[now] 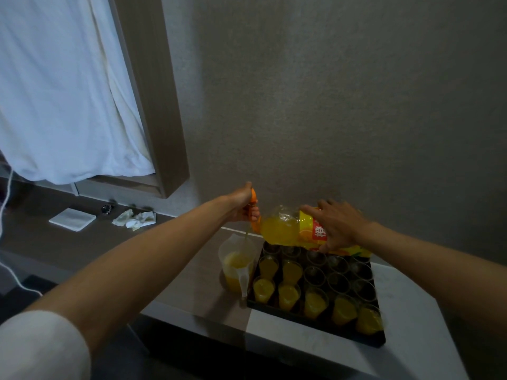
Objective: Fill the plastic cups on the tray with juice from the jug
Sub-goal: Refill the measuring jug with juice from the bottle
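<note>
- Grey textured wall (343, 91) filling the upper right, with a white curtain (60, 86) hanging at upper left beside a brown wooden frame (153, 100).
- Dark counter (82, 237) running along the left, carrying a folded white napkin (72, 219), some crumpled tissues (134, 218) and a small dark round item too blurred to identify.
- Pale table (406, 333) at lower right, bearing the black tray (315, 318) and, just left of it, the jug.
- Large juice bottle (296, 229) held nearly horizontal above the tray's far edge, orange juice pooled in its lower side, yellow and red label toward the base, neck pointing left over the jug.
- Right hand (338, 224) spread over the labelled part of the bottle, fingers wrapped round it from above, grasping it.
- Left hand (244, 202) at the bottle's neck end, fingers curled round an orange part there, seemingly the handle or cap; which one, impossible to tell.
- Translucent jug (237, 263) standing on the table, touching or just beside the tray's left edge, partly filled with juice, a thin stream falling into it from the bottle's mouth.
- Plastic cups (315, 286) packed in rows on the tray: the near row and a few at the left of the next row holding juice, the others looking unfilled.
- White sleeve (41, 349) at the lower left corner on the left arm.
</note>
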Motion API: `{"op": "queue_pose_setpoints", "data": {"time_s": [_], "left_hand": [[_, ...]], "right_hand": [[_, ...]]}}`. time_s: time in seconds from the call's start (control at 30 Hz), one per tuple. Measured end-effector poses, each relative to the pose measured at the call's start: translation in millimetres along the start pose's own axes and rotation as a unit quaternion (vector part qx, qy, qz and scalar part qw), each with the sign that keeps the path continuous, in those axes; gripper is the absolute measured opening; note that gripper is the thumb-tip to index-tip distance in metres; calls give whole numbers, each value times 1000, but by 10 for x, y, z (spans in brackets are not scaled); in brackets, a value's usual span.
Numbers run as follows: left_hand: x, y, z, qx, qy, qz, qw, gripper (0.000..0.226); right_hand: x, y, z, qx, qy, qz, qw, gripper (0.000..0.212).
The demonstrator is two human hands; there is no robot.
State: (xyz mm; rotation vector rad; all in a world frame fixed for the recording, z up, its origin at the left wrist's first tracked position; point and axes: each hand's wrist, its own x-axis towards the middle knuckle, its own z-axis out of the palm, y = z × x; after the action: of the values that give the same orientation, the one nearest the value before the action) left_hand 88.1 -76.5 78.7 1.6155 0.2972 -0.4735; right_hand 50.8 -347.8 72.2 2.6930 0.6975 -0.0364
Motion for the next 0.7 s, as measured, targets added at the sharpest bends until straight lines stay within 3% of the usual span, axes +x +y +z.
{"op": "queue_pose_setpoints", "data": {"time_s": [0.7], "left_hand": [[18,1,22,-12,3,-5,1000,56]], "right_hand": [[63,5,33,8,-6,0,1000,128]]}}
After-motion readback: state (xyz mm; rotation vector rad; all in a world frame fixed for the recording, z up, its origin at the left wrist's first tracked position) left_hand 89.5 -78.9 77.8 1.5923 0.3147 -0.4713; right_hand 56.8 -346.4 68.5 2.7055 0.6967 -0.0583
